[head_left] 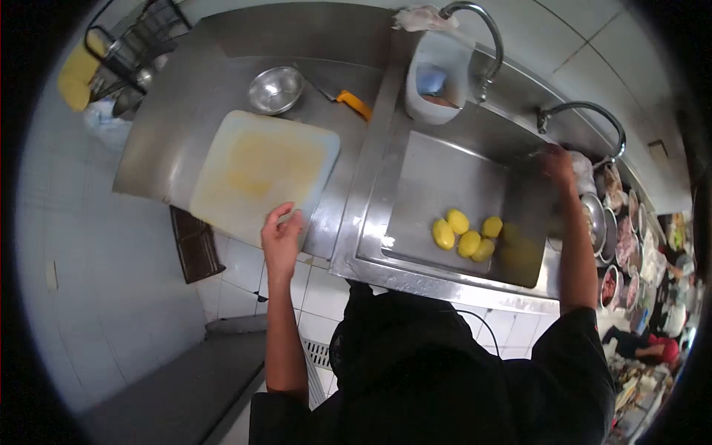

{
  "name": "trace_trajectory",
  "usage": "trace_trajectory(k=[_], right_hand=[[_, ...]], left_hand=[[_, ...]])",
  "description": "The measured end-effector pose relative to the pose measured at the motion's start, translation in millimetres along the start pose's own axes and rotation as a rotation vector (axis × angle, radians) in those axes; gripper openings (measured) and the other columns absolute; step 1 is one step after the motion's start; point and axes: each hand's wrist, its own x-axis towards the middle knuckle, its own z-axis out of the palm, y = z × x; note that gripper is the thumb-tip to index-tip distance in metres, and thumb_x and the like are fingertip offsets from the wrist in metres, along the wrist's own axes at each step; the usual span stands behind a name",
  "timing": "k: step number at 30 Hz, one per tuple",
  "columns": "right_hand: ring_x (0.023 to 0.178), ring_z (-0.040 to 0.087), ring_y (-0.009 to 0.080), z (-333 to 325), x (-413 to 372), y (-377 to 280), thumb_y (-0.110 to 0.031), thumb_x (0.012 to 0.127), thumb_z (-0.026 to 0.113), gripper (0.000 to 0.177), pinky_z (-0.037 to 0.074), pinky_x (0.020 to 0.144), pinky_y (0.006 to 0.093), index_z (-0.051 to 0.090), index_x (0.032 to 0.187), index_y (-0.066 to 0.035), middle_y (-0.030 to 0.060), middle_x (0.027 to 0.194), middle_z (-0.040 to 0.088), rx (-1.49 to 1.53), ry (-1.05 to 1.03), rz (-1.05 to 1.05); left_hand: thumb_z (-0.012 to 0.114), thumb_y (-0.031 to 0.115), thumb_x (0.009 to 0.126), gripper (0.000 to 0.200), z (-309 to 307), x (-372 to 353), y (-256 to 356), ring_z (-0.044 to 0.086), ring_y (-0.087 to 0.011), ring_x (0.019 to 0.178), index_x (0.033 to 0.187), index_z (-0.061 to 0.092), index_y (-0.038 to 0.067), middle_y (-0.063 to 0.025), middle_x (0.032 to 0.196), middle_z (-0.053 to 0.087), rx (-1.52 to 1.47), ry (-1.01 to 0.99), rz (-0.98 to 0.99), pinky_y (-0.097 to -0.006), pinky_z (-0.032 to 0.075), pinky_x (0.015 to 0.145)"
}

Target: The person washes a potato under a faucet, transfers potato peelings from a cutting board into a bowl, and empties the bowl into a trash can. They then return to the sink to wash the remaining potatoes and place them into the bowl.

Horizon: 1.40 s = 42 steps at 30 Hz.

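My left hand (282, 236) hovers at the front edge of a white cutting board (230, 141) with yellowish stains. Its fingers are loosely curved and apart, with nothing in them. At the far right corner of the sink (437, 167) is my right hand (559, 165); its fingers are blurred, so what they hold, if anything, cannot be made out. Several peeled yellow potatoes (469, 243) lie on the sink floor, toward its near right side. Behind the board are a steel bowl (276, 90) and a knife with an orange handle (354, 104).
A white plastic container (423, 105) stands at the sink's back left corner. Two curved faucets, one at the back (498, 37) and one at the right (593, 105), rise behind the sink. Bowls of food (610, 288) line the right side. A person in red (664, 348) is farther off.
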Motion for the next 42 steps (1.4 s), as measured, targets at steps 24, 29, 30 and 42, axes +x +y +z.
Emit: trace_trajectory(k=[24,29,30,42], right_hand=[[0.093,0.063,0.036,100,-6,-59,-0.031,0.083,0.058,0.034,0.049,0.083,0.044,0.063,0.106,-0.006,0.0242,0.1,0.064,-0.318,-0.336,-0.264],[0.082,0.061,0.0289,83,-50,1,-0.024,0.078,0.063,0.031,0.047,0.082,0.0383,0.067,0.1,-0.003,0.0117,0.095,0.068,0.069,-0.426,0.313],[0.082,0.061,0.0271,83,-52,19,-0.023,0.079,0.061,0.029,0.047,0.081,0.0366,0.068,0.099,-0.003,0.0108,0.095,0.067,0.025,-0.466,0.328],[0.094,0.059,0.0265,195,-115,139,-0.024,0.083,0.057,0.031,0.043,0.089,0.0364,0.061,0.109,-0.007,0.0131,0.103,0.063,0.003,-0.536,0.085]], left_hand=[[0.064,0.012,0.087,0.024,188,9,77,0.059,-0.0112,0.089,0.108,0.061,0.0,-0.0049,0.097,0.064,0.039,-0.752,0.249,-0.026,0.049,0.078],[0.066,0.012,0.082,0.014,293,-33,93,0.063,-0.0156,0.076,0.09,0.066,0.0,-0.0082,0.085,0.064,0.067,-0.992,0.504,-0.0287,0.051,0.069],[0.067,0.012,0.08,0.014,316,-41,98,0.064,-0.0181,0.074,0.086,0.066,0.0,-0.0106,0.083,0.065,0.153,-1.027,0.553,-0.0301,0.051,0.068],[0.063,0.01,0.07,0.011,549,-97,3,0.065,-0.0342,0.082,0.077,0.062,0.001,-0.0165,0.08,0.065,0.455,-0.839,0.987,-0.0429,0.054,0.073]])
